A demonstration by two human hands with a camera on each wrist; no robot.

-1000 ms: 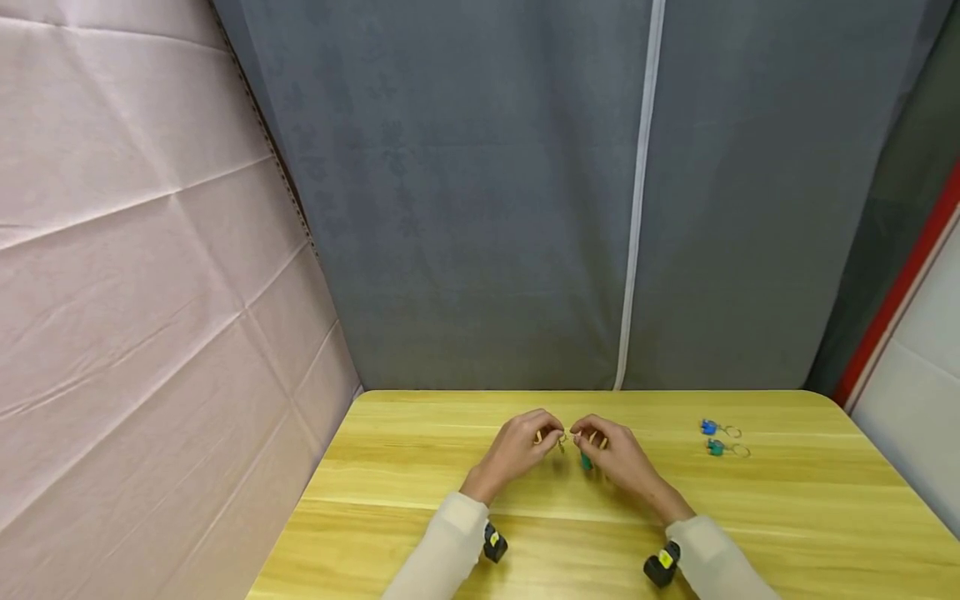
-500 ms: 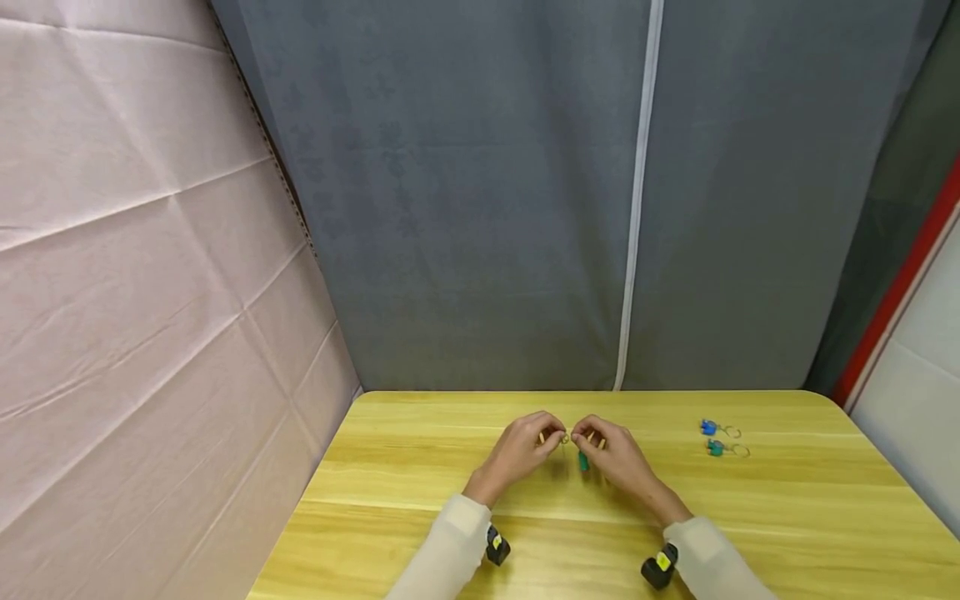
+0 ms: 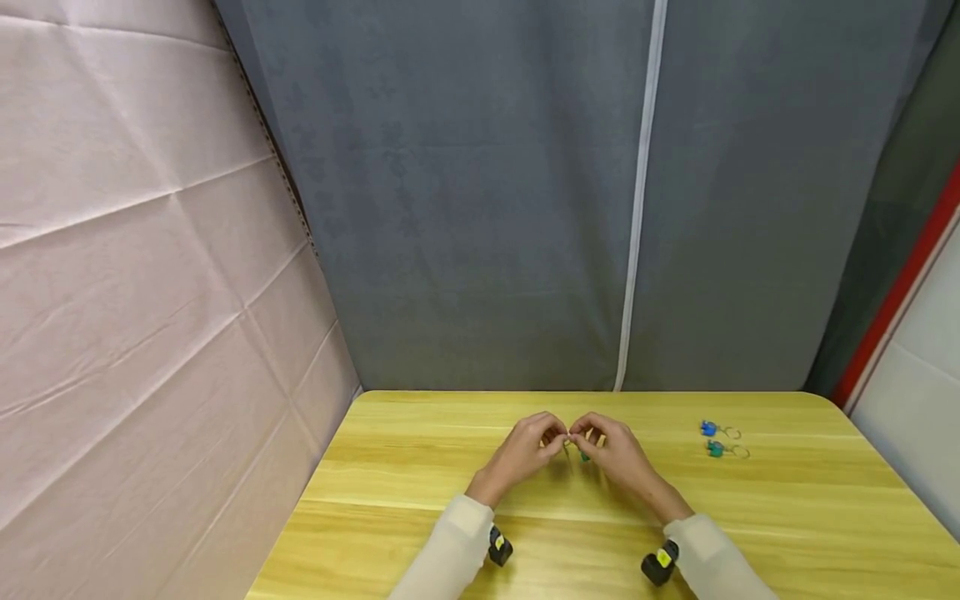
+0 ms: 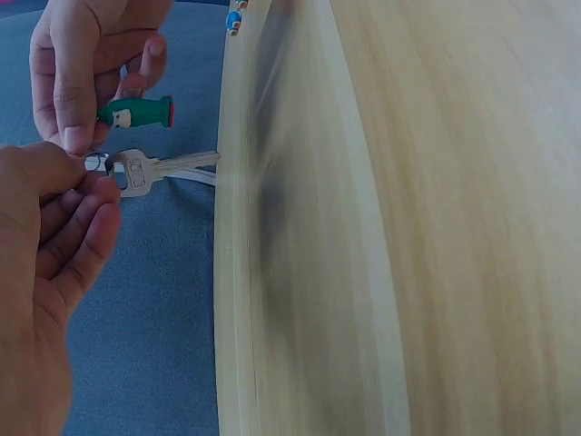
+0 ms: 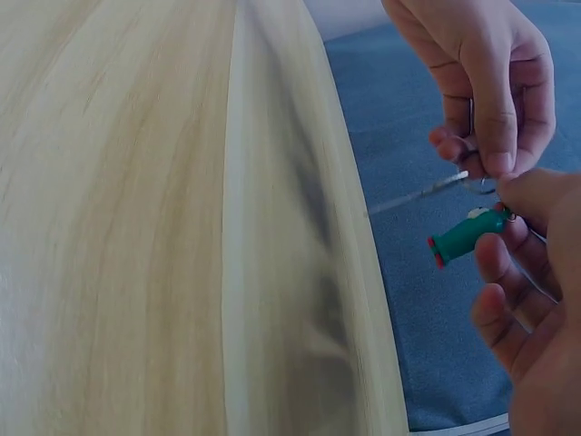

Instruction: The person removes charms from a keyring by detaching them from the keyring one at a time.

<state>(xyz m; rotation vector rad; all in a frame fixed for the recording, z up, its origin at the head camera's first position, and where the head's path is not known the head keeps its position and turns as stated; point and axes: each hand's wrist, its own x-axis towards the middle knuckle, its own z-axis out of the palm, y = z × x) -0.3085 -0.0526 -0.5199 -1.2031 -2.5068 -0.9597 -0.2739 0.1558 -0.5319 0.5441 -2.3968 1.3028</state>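
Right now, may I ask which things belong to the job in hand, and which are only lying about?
Job in hand:
- keys
- ring
- green charm

Lying on the table:
- blue keyring
- teal keyring

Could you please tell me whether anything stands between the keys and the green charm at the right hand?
Nothing visible does: the keys at the left hand and the green charm at the right hand are close together, with an open gap between them. The blue charm lies aside, on the table.
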